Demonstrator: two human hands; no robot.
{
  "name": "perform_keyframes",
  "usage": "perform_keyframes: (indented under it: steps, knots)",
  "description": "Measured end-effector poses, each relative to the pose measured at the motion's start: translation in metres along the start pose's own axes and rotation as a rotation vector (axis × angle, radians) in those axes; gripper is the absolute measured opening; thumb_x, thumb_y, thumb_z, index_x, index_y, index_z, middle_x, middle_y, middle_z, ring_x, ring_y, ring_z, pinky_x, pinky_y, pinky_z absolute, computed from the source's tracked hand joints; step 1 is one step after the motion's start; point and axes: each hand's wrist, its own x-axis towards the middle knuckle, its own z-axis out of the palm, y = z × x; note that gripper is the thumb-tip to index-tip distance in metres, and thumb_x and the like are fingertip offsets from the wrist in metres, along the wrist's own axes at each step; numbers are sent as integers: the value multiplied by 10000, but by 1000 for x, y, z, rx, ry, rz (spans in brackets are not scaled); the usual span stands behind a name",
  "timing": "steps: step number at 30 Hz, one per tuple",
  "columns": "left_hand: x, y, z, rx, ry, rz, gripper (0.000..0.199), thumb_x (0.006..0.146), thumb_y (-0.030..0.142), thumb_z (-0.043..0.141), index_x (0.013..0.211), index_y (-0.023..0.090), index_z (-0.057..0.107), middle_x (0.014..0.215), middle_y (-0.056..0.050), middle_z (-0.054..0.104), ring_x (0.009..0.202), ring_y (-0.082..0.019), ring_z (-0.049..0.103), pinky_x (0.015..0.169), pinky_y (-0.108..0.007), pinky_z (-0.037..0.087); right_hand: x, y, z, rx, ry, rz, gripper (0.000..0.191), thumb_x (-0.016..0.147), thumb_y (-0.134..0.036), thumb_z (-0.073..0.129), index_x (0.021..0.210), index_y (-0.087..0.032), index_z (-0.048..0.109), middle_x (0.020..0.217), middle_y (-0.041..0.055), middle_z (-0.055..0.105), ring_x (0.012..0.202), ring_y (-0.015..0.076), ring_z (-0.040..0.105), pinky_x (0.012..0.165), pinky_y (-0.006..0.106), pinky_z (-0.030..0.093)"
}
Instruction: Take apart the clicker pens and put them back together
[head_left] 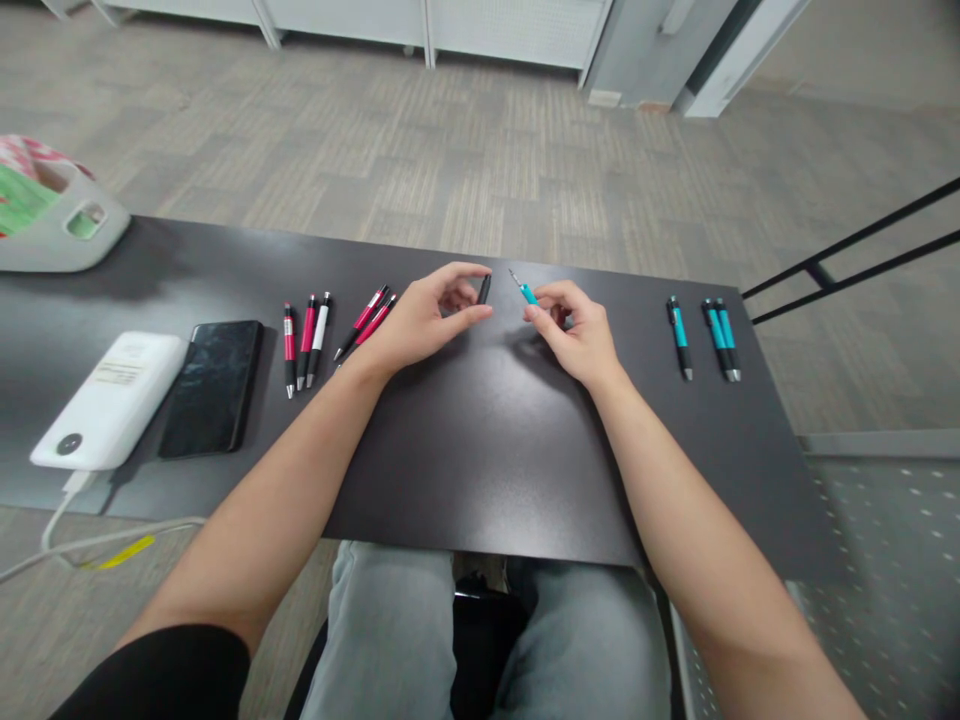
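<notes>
Above the far middle of the dark table (480, 450), my left hand (420, 315) pinches a short black pen part (484, 290) between thumb and fingers. Across a small gap, my right hand (574, 330) is closed on a teal pen barrel (529, 294); its thin metallic tip sticks out bare toward the left hand. Beside my left wrist lie pink-and-black pens (373, 312), partly covered by the hand. Farther left rest a red pen (289, 350), a pink pen (307, 340) and a white pen (319, 338), side by side.
At the right end lie a teal pen (679, 338) and a pair of teal pens (721, 338). To the left are a black phone (212, 388), a white power bank (112, 400) with a cable (52, 525), and a white basket (97, 235). A black metal rail (855, 245) stands right.
</notes>
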Motion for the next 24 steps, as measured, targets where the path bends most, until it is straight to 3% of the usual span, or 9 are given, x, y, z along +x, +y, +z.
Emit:
perform_keyframes:
  steps: [3,7,12,15,24]
  knots:
    - [2,3,-2,-128,77,-65,691,891,862,969,1334,336,907,1142,-21,903,1043,-317,805,1012,-517,639,-1,4,0,-47,27,-40,284,1095,-692,872,1107,-409,864,989,76,858,840,342,707,812,561,625]
    - [3,4,-6,-195,161,-89,586,818,819,1051,1117,349,870,1079,-9,912,989,-304,779,956,-501,622,-2,5,-2,-73,29,-69,133,1103,-552,879,1128,-421,870,1004,69,856,867,348,712,838,573,638]
    - [2,6,-11,-138,259,-108,590,871,905,969,1094,362,915,1056,-25,910,995,-320,756,905,-489,590,-2,6,-3,-110,11,-87,75,1115,-491,859,1154,-429,872,1039,74,865,897,363,725,829,581,630]
    - [1,7,-12,-142,315,-100,531,909,866,967,1093,369,940,990,-22,885,890,-295,699,830,-468,547,-2,4,-3,-140,-6,-96,67,1112,-475,856,1158,-432,879,1046,76,873,927,370,730,853,588,631]
    - [2,9,-6,-166,288,-66,483,881,855,972,962,380,937,894,-20,855,759,-279,619,730,-466,470,-2,-2,-6,-223,-53,-53,126,1124,-538,843,1157,-424,888,1073,90,891,941,385,726,879,605,621]
